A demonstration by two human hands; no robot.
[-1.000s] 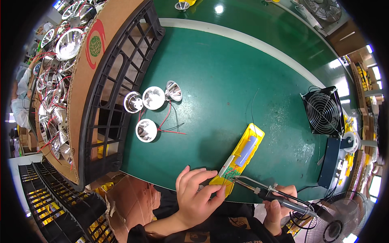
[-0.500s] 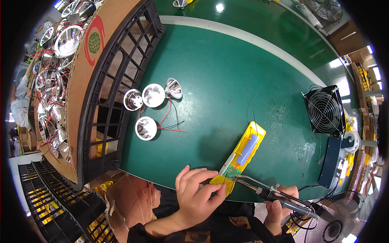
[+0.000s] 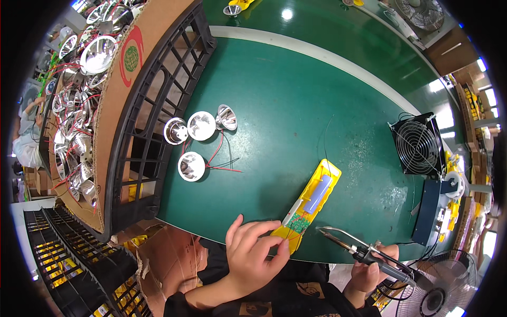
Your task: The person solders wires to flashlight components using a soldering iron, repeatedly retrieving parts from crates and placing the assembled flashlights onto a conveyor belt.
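Observation:
A yellow plastic housing (image 3: 330,170) lies slanted at the table's near edge. Inside it are a lilac cylindrical battery cell (image 3: 318,195) and a small green circuit board (image 3: 299,224) with thin red wires. My left hand (image 3: 251,259) is at the housing's near end, thumb and forefinger pinched on a thin wire by the board; the other fingers are raised. In my right hand (image 3: 372,268) is a soldering iron (image 3: 364,254) with a curved metal feed tube clamped along it. Its tip is just right of the housing, apart from the board.
Several silver reflector cups (image 3: 201,126) with red and black wires lie left of centre. Beyond them stands a black plastic crate (image 3: 153,113) beside a cardboard box (image 3: 119,100) heaped with reflectors. A black square fan (image 3: 419,145) and a dark blue unit (image 3: 426,211) stand at the right.
The soldering iron's tip has moved right, off the circuit board, with my right hand. My left hand has shifted slightly left and keeps its pinch.

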